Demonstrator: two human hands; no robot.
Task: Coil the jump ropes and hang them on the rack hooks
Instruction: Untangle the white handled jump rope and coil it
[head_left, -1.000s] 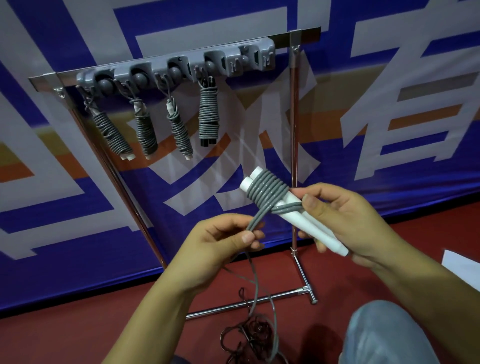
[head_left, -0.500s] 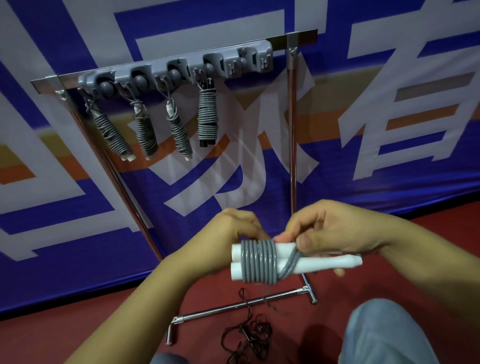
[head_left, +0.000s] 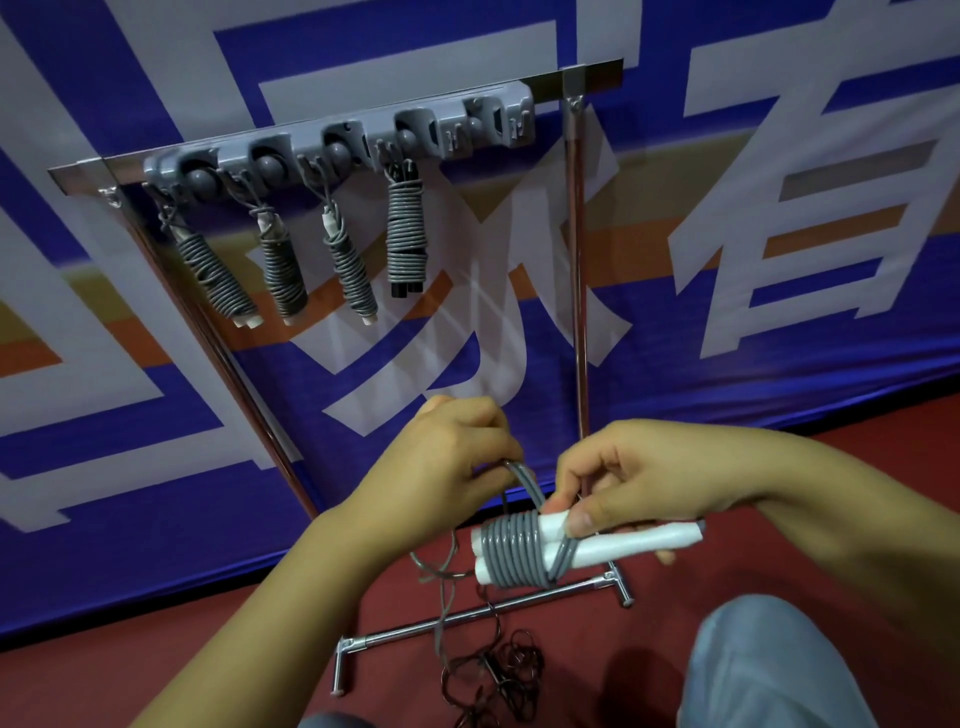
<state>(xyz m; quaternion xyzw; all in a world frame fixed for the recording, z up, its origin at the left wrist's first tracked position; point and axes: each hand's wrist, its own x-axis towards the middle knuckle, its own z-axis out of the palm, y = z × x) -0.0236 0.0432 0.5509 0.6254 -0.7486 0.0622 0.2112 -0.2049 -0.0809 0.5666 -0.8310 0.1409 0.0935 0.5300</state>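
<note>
Single head-worn view, wide-angle, looking forward and slightly downward from the person's eye level. The metal rack (head_left: 577, 291) serves as landmark: it stands directly ahead, its top bar near the upper edge of the frame and its foot bar low in the frame, so the whole rack fits in view. Straight lines bow toward the edges. Behind the rack, a blue banner (head_left: 779, 364) fills the background; below it lies the red floor (head_left: 156, 649). Nearer than the rack, close under the camera, are both forearms and a knee (head_left: 769, 665), at the lower right. No second view exists to share any region.
</note>
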